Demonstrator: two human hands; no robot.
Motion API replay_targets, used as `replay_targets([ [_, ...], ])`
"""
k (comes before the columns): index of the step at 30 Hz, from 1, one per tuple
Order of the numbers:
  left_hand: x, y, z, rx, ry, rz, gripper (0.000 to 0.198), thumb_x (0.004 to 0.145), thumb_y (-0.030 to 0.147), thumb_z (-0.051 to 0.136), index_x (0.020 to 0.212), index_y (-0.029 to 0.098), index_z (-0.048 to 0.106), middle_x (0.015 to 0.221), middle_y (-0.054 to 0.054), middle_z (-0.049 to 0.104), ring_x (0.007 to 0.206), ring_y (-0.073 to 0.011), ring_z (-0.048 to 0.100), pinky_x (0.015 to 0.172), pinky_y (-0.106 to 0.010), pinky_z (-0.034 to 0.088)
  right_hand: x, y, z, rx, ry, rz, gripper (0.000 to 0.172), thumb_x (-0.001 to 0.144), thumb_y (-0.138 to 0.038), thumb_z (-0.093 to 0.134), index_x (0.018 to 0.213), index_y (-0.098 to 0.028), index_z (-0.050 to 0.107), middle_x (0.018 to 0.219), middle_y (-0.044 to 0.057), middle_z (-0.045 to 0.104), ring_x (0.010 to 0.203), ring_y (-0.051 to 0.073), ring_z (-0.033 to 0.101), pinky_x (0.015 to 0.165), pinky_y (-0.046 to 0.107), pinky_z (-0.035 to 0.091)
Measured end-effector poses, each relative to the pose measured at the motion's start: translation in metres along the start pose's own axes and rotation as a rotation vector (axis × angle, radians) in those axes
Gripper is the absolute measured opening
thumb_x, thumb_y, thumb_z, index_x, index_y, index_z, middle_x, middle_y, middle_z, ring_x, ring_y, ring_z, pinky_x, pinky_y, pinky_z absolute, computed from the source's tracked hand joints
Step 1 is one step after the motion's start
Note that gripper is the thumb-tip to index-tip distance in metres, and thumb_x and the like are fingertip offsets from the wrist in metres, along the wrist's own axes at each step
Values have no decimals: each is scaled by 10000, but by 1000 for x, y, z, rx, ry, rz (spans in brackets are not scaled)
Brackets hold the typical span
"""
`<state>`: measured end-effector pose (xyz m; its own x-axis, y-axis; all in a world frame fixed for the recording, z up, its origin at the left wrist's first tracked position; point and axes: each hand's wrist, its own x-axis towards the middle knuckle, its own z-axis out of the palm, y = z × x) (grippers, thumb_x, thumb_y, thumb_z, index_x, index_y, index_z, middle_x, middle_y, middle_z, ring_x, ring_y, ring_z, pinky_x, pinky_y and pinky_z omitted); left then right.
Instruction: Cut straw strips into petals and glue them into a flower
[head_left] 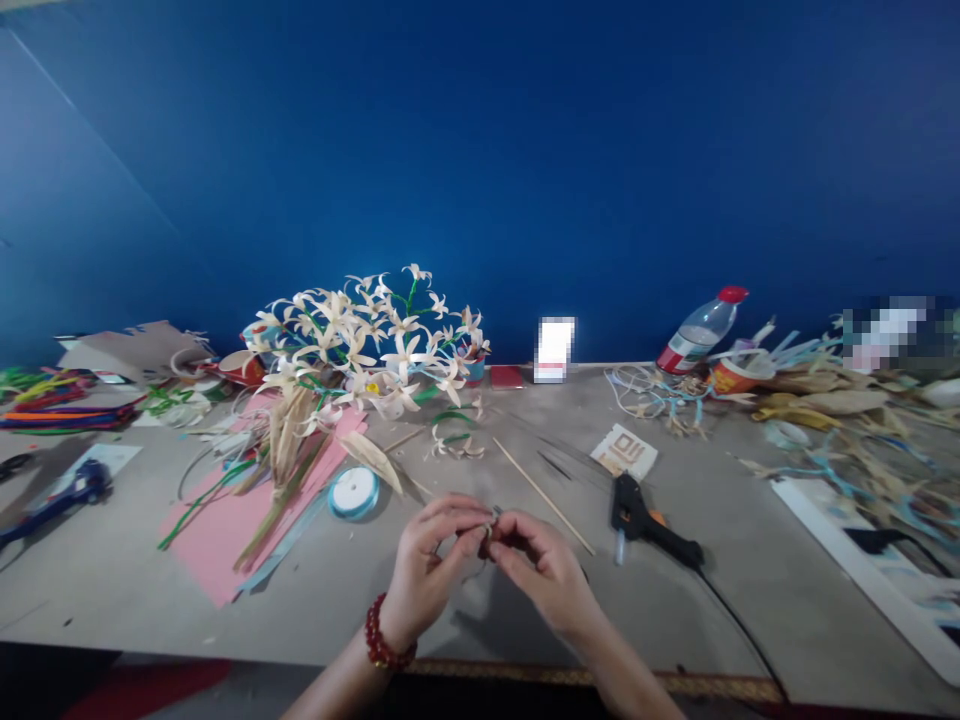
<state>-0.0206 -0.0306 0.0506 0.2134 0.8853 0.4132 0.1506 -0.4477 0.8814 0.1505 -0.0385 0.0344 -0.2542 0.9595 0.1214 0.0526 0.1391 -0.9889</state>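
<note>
My left hand (429, 565), with a red bead bracelet (382, 640) at the wrist, and my right hand (541, 567) meet over the grey table (735, 560) near its front edge. Both pinch one small pale piece (489, 528) between their fingertips; it is too small to name. A thin wooden stick (541, 496) lies just beyond my right hand. A black glue gun (646, 520) rests to the right, its cord trailing toward the table's edge. A white tape roll (354, 492) sits to the left of my left hand.
A bunch of pale straw flowers (367, 345) on green stems lies over pink paper (240, 515). Colourful pipe cleaners (60, 405) are at far left, a blue tool (64, 492) beside them. A plastic bottle (701, 332), cup and straw scraps (832, 420) crowd the right.
</note>
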Motion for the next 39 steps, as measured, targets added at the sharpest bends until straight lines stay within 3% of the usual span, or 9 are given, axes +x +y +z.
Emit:
replay_targets([
  [5,-3,-1,7,-88,0,-38,188,901,169,564,969,182,739,1009,-123,696,979,-224,636,871,-366,513,1,8,7,10,42,-12,153,884,-310,572,808,-182,609,730,3,605,689,148,582,656,240,497],
  [9,-5,-2,9,-114,18,-64,174,919,223,544,903,156,704,1009,-126,660,1002,-227,609,886,-369,487,0,1,1,-151,47,-76,118,867,-269,596,793,-182,625,729,8,640,687,154,602,647,238,489],
  [12,-8,-4,10,-122,6,-133,215,938,285,514,858,144,655,835,-69,614,752,-152,593,721,-274,484,-1,-10,-11,-240,50,-170,77,872,-254,604,902,-191,636,837,32,667,735,159,622,690,253,507],
  [15,-12,-6,12,-227,-79,-271,250,956,346,474,853,149,589,668,23,473,480,-62,375,465,-189,320,0,-20,-21,-299,-12,-294,163,894,-224,576,1046,-211,631,963,54,660,790,157,624,731,264,519],
  [19,-15,-8,11,-266,-147,-342,282,955,393,465,822,157,543,602,51,356,505,-74,298,455,-192,240,3,-23,-23,-366,-69,-367,153,923,-211,550,1037,-226,651,940,52,668,838,166,631,741,265,518],
  [23,-15,-4,6,-221,-196,-359,356,962,419,426,743,156,525,628,19,407,560,-94,357,488,-205,283,4,-19,-21,-377,-71,-411,126,932,-226,547,989,-221,660,886,55,675,824,176,638,732,282,515],
  [30,-11,5,1,-50,-308,-247,382,981,353,398,728,148,599,643,-7,489,613,-117,460,569,-216,371,-2,-19,-24,-413,-118,-434,108,939,-222,533,937,-219,641,817,39,667,772,168,623,718,284,487],
  [35,-9,11,3,87,-298,-117,316,982,292,401,836,154,645,767,-57,626,731,-153,584,697,-244,441,-5,-24,-29,-458,-116,-406,122,957,-234,486,911,-212,597,808,35,636,752,163,604,688,265,469],
  [39,-12,10,4,191,-274,-55,230,968,242,436,949,173,655,797,-60,637,744,-155,606,694,-234,446,-5,-25,-30,-548,-143,-388,118,970,-236,445,925,-208,550,832,43,607,753,167,582,683,263,461],
])
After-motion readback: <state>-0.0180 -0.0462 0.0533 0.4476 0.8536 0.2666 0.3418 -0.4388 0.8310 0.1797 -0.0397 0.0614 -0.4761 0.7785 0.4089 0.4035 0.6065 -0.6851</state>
